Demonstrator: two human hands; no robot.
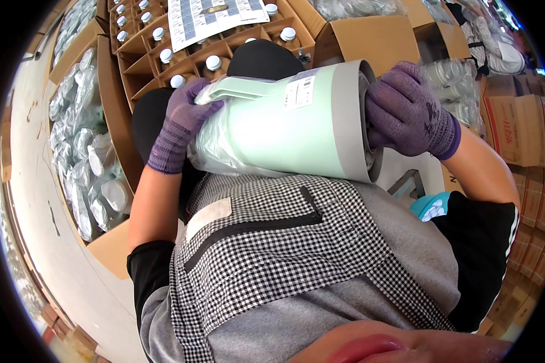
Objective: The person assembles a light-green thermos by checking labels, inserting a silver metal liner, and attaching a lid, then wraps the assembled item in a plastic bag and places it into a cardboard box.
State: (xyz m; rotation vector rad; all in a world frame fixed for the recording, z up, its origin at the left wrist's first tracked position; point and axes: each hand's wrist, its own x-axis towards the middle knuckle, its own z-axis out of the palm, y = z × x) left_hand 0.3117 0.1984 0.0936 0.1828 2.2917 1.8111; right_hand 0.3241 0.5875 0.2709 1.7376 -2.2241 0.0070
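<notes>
A mint-green cylindrical vessel [278, 133] with a wide grey ring at its right end lies sideways above my lap. Clear plastic bagging [215, 145] covers its left end, and a white printed label [300, 92] sticks to its side. My left hand [184, 115], in a purple knit glove, grips the bagged end near a pale green strip like a handle. At the grey end, my right hand [406, 112], gloved the same way, has its fingers curled into the dark hollow. Whatever those fingertips hold there is hidden.
Beyond my knees stands a divided carton [140, 57] of white-capped bottles, with a printed sheet [191, 27] on top. An open carton [118, 130] of bagged items is at left. Another open carton [375, 45] stands at the back; stacked boxes [515, 127] line the right.
</notes>
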